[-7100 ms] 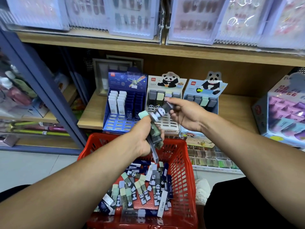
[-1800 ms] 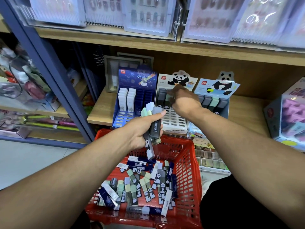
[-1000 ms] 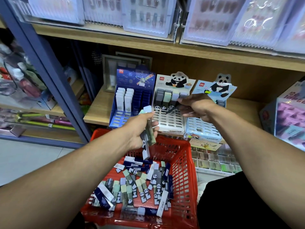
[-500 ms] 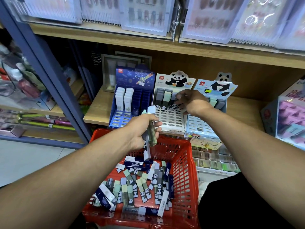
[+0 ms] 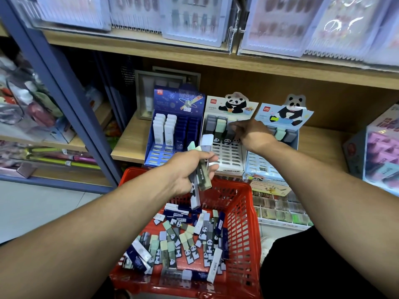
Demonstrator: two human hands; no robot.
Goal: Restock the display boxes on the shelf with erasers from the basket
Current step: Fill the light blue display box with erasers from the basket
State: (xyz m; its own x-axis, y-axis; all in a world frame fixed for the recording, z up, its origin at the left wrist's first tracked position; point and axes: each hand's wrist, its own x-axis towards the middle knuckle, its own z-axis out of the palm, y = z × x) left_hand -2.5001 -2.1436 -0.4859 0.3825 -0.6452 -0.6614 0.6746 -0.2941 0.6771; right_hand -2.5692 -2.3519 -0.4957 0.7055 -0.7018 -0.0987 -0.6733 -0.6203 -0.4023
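Gripping a small bundle of panda-sleeved erasers [image 5: 199, 172], the left hand [image 5: 185, 169] hovers above the far rim of the red basket [image 5: 244, 214], fingers curled round the bundle, whose ends stick out above and below the fist. The right hand [image 5: 248, 134] reaches into the white panda display box [image 5: 226, 145] on the wooden shelf [image 5: 129, 143], its fingertips down among the upright grey and green erasers in the back rows; whether they pinch one cannot be told. The front rows of slots in that box lie bare, open toward the shelf's front edge. To its left stands the blue display box [image 5: 172, 134], with white and dark blue erasers at the back and bare slots in front. To its right the light blue panda display box [image 5: 278, 143] is partly hidden by the right wrist. Loose erasers [image 5: 183, 242] lie heaped across the basket floor, below the shelf edge. Open floor [image 5: 32, 212] shows left of the basket.
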